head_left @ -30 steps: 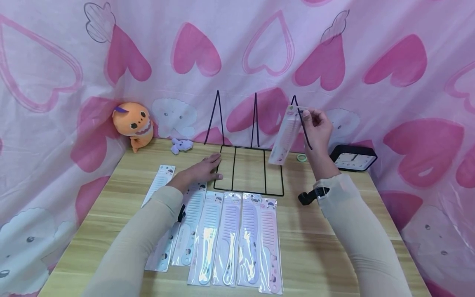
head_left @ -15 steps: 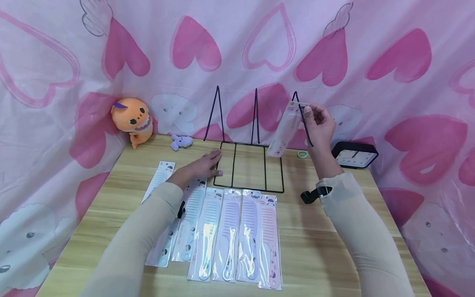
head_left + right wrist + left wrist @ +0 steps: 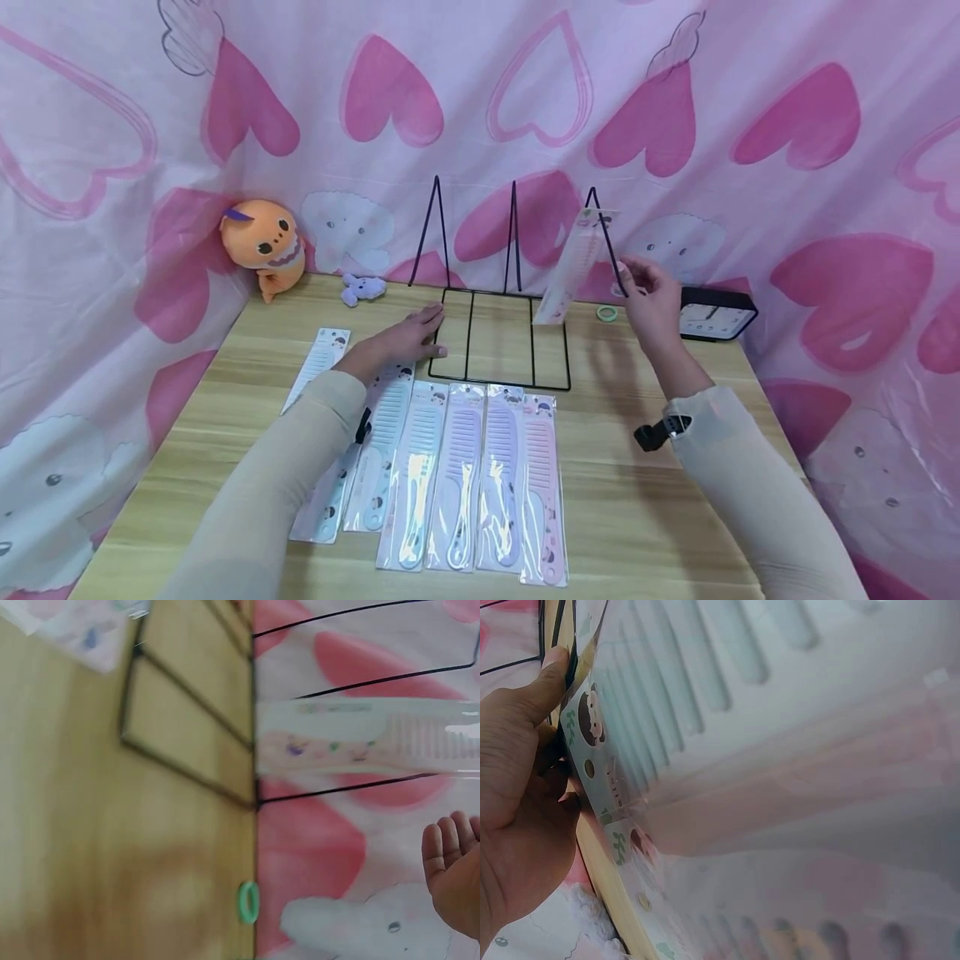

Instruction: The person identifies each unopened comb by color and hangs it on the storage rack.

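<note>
A black wire rack (image 3: 498,293) stands on the table, with a gridded base and three upright V-shaped prongs. One packaged pink comb (image 3: 570,271) hangs on the right prong, its long wrapper tilted. My right hand (image 3: 651,300) is beside that prong's lower end, off the comb, with fingers loosely bent and nothing in them in the right wrist view. My left hand (image 3: 405,342) rests on the rack's left side, fingers extended over the wire. Several packaged combs (image 3: 465,475), blue, purple and pink, lie in a row in front, partly under my left forearm.
An orange plush toy (image 3: 262,246) and a small purple plush (image 3: 363,288) sit at the back left. At the back right stand a black clock (image 3: 716,314) and a light green ring (image 3: 607,313). A pink heart-patterned curtain (image 3: 465,83) closes off the back.
My right hand has let go of the comb's wrapper and moved down and right. The comb stays hanging on the right prong. My left hand has kept its place.
</note>
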Demonstrator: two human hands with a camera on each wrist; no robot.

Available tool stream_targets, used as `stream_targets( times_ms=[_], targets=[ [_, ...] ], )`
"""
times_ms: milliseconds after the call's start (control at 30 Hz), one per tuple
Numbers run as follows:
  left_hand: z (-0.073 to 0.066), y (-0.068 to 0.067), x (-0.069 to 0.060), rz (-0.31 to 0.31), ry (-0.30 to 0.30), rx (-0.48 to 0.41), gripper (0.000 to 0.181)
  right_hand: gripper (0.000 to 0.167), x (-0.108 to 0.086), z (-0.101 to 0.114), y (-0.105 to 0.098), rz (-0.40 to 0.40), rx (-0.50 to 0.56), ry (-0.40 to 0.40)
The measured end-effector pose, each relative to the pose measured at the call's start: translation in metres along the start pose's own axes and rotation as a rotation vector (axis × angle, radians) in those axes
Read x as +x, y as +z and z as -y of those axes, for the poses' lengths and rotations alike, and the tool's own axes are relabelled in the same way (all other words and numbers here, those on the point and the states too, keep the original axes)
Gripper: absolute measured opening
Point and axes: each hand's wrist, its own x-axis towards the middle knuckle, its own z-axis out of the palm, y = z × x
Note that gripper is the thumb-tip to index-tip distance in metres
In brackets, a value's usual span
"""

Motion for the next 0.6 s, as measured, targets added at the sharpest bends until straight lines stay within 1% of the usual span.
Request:
stream_targets(
  times_ms=[67, 133, 200, 267, 333, 433, 600],
  targets=[
    [-0.001, 0.0, 0.0, -0.005, 0.004, 0.004, 0.091, 0.038, -0.007, -0.009, -0.006, 0.045, -0.095, -0.013],
    [-0.001, 0.0, 0.0, -0.01, 0.009, 0.002, 0.091, 0.04, -0.014, -0.018, -0.012, 0.102, -0.194, -0.051],
    [-0.001, 0.0, 0.0, -0.013, 0.01, 0.0, 0.091, 0.041, -0.021, -0.025, -0.018, 0.18, -0.274, -0.091],
    [-0.001, -0.001, 0.0, -0.012, 0.011, -0.006, 0.091, 0.04, -0.029, -0.031, -0.023, 0.268, -0.343, -0.102],
    [-0.001, -0.001, -0.001, -0.01, 0.012, -0.01, 0.091, 0.038, -0.037, -0.036, -0.025, 0.361, -0.382, -0.086],
    [-0.002, -0.002, -0.003, -0.005, 0.011, -0.011, 0.091, 0.033, -0.048, -0.043, -0.025, 0.479, -0.426, -0.052],
    [-0.003, -0.001, -0.003, 0.002, 0.017, -0.002, 0.091, 0.023, -0.067, -0.058, -0.016, 0.627, -0.425, -0.036]
  ],
)
